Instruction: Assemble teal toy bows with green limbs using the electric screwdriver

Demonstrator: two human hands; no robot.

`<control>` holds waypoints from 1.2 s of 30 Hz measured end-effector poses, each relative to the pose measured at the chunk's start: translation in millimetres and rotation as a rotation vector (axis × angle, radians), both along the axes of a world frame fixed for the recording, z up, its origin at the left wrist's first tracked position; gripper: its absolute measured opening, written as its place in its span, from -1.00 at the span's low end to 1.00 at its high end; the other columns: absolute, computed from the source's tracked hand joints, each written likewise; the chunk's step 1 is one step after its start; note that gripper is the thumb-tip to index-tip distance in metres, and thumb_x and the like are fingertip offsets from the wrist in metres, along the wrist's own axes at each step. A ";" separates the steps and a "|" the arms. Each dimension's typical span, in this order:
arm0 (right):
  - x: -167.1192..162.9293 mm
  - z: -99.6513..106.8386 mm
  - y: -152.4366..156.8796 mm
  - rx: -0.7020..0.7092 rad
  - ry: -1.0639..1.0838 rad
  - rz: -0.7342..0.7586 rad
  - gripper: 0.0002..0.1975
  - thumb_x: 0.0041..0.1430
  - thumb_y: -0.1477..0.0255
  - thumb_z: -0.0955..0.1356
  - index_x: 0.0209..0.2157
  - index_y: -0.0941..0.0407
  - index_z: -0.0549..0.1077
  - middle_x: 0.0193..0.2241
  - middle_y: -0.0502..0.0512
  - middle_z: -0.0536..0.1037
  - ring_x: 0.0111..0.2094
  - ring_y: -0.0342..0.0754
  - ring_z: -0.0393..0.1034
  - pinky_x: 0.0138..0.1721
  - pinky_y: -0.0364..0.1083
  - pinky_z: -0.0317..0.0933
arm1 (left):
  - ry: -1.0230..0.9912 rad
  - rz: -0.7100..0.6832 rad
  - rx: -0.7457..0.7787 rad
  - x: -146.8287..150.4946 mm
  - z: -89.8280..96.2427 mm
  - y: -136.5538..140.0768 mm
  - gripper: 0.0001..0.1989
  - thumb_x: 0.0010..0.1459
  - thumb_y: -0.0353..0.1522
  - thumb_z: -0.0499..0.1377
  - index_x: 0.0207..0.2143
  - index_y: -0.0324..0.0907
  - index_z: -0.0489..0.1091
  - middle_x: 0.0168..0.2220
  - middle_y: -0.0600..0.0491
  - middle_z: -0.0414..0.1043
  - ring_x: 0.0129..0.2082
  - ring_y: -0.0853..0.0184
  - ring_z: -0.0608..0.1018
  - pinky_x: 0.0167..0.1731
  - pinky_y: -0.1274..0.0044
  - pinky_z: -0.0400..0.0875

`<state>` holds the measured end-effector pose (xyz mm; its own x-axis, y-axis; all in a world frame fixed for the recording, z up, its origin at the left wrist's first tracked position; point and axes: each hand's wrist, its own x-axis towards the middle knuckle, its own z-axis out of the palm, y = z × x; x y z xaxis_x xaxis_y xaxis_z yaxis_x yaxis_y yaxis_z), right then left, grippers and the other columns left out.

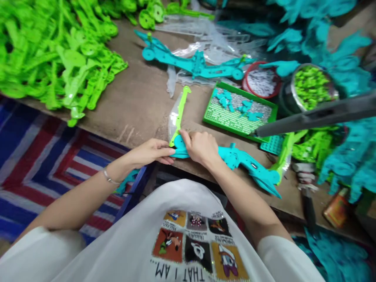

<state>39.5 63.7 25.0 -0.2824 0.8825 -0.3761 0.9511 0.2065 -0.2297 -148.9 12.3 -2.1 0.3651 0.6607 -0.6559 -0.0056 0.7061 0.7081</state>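
Observation:
A long turquoise plastic part point(235, 155) lies along the near table edge, with a lime-green arm carrying a clear plastic piece point(174, 117) standing out from its left end. My left hand point(152, 150) pinches the tip of that left end between thumb and fingers. Wrapped over the part just to the right is my right hand point(202, 145), its thumb by the joint of the green arm. At the part's right end another lime-green piece point(284, 156) sticks up. Farther back rests a similar turquoise part point(196, 64).
Lime-green parts point(58, 55) are heaped at left. A green tray point(226, 123) holds small metal and turquoise pieces. Behind it stand a red-rimmed bowl point(260, 80) and a tub of green bits point(313, 86). A dark grey tool point(311, 115) reaches in from the right, near turquoise piles point(346, 152).

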 end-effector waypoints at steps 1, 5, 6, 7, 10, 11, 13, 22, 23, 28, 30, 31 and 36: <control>1.1 0.1 0.4 0.007 0.009 0.007 -0.18 0.37 -0.08 -0.02 -0.23 0.18 0.65 -0.25 0.43 0.65 -0.16 0.26 0.58 -0.15 0.08 0.33 | -0.021 0.010 -0.006 -1.7 -0.2 -0.7 -0.59 -0.07 -0.16 0.48 -0.26 -0.26 0.56 -0.34 -0.03 0.63 -0.32 0.32 0.68 -0.25 0.57 0.61; 16.2 0.5 3.7 0.052 0.013 0.027 -0.22 0.39 -0.05 0.00 -0.20 0.18 0.63 -0.24 0.41 0.65 -0.15 0.23 0.59 -0.14 0.06 0.35 | -0.014 0.080 0.020 -5.0 -1.9 -3.0 -0.53 -0.18 -0.10 0.52 -0.33 -0.25 0.58 -0.37 0.00 0.62 -0.34 0.33 0.68 -0.26 0.61 0.62; 22.5 0.5 4.4 0.068 -0.008 0.013 -0.24 0.39 -0.03 0.01 -0.19 0.18 0.63 -0.23 0.41 0.65 -0.14 0.24 0.58 -0.14 0.06 0.35 | -0.005 0.096 0.023 -5.1 -2.2 -3.1 -0.54 -0.19 -0.10 0.53 -0.35 -0.25 0.58 -0.39 0.01 0.61 -0.35 0.34 0.68 -0.27 0.62 0.62; 29.4 0.3 5.0 0.080 -0.032 -0.005 -0.26 0.40 -0.02 0.02 -0.18 0.19 0.63 -0.22 0.41 0.65 -0.13 0.25 0.58 -0.14 0.07 0.35 | 0.002 0.106 0.017 -5.2 -2.6 -2.9 -0.54 -0.21 -0.10 0.54 -0.36 -0.24 0.58 -0.39 0.01 0.61 -0.37 0.34 0.67 -0.28 0.62 0.62; 48.1 -1.4 5.3 0.068 -0.066 -0.038 -0.28 0.42 0.01 0.02 -0.16 0.19 0.62 -0.22 0.40 0.65 -0.12 0.25 0.58 -0.14 0.08 0.36 | 0.029 0.111 -0.040 -5.2 -4.4 -1.1 -0.54 -0.25 -0.13 0.56 -0.36 -0.24 0.60 -0.38 0.00 0.62 -0.39 0.35 0.67 -0.29 0.62 0.63; 52.5 -2.1 5.2 0.051 -0.063 -0.045 -0.27 0.42 0.02 0.01 -0.16 0.18 0.63 -0.21 0.39 0.65 -0.12 0.25 0.58 -0.13 0.08 0.36 | 0.051 0.118 -0.059 -5.2 -5.3 -0.5 -0.54 -0.27 -0.15 0.57 -0.35 -0.23 0.60 -0.38 0.00 0.63 -0.39 0.35 0.67 -0.30 0.62 0.63; 57.5 -3.2 4.8 0.020 -0.057 -0.072 -0.29 0.42 0.03 0.02 -0.14 0.19 0.63 -0.18 0.39 0.65 -0.10 0.23 0.57 -0.10 0.07 0.35 | 0.110 0.151 -0.079 -4.7 -6.7 -0.2 -0.54 -0.30 -0.19 0.58 -0.33 -0.22 0.61 -0.37 -0.01 0.64 -0.41 0.33 0.67 -0.33 0.62 0.64; 67.4 -8.0 3.0 0.047 0.004 -0.160 -0.40 0.42 0.07 0.10 -0.23 0.17 0.59 -0.29 0.35 0.64 -0.21 0.16 0.57 -0.18 0.02 0.32 | 0.101 0.283 -0.007 11.3 -5.4 -8.1 -0.50 -0.24 -0.16 0.55 -0.25 -0.24 0.61 -0.35 -0.06 0.66 -0.35 0.22 0.71 -0.25 0.52 0.66; 70.9 -10.5 1.5 0.095 0.046 -0.169 -0.46 0.42 0.10 0.12 -0.26 0.16 0.57 -0.33 0.32 0.63 -0.25 0.14 0.56 -0.21 0.00 0.30 | 0.099 0.288 0.001 13.7 -5.9 -7.4 -0.49 -0.23 -0.16 0.55 -0.24 -0.25 0.61 -0.35 -0.07 0.66 -0.35 0.22 0.71 -0.25 0.52 0.65; 101.8 -15.3 -12.0 0.984 0.551 -0.226 -0.81 0.32 0.28 0.29 -0.36 0.05 0.28 -0.47 0.01 0.40 -0.41 -0.07 0.38 -0.28 -0.06 0.27 | 0.050 0.344 -0.004 19.5 -7.9 -2.4 -0.51 -0.20 -0.21 0.54 -0.22 -0.27 0.60 -0.35 -0.07 0.66 -0.35 0.27 0.70 -0.24 0.55 0.64; 118.1 -8.5 -14.3 1.349 0.676 -0.394 -0.74 0.17 0.29 0.41 -0.23 0.03 0.25 -0.33 0.03 0.37 -0.26 -0.02 0.39 -0.15 0.01 0.30 | 0.024 0.380 -0.005 19.6 -7.6 -1.8 -0.52 -0.18 -0.21 0.54 -0.21 -0.25 0.60 -0.32 -0.06 0.66 -0.33 0.29 0.70 -0.22 0.56 0.63; 125.8 -3.6 -13.4 1.382 0.720 -0.505 -0.62 0.10 0.29 0.46 -0.14 0.03 0.24 -0.22 0.08 0.38 -0.15 0.02 0.40 -0.08 0.06 0.31 | 0.002 0.386 -0.004 19.4 -7.4 -1.8 -0.52 -0.16 -0.19 0.53 -0.20 -0.25 0.60 -0.30 -0.07 0.66 -0.31 0.29 0.70 -0.20 0.56 0.63; 143.4 19.7 10.2 0.786 1.039 -0.710 -0.44 0.00 0.27 0.50 -0.01 0.04 0.25 -0.10 0.13 0.50 -0.08 0.05 0.49 -0.04 0.09 0.36 | -0.089 0.360 0.006 16.3 -9.0 -2.8 -0.51 -0.09 -0.15 0.50 -0.15 -0.23 0.60 -0.23 -0.10 0.66 -0.24 0.24 0.70 -0.12 0.46 0.63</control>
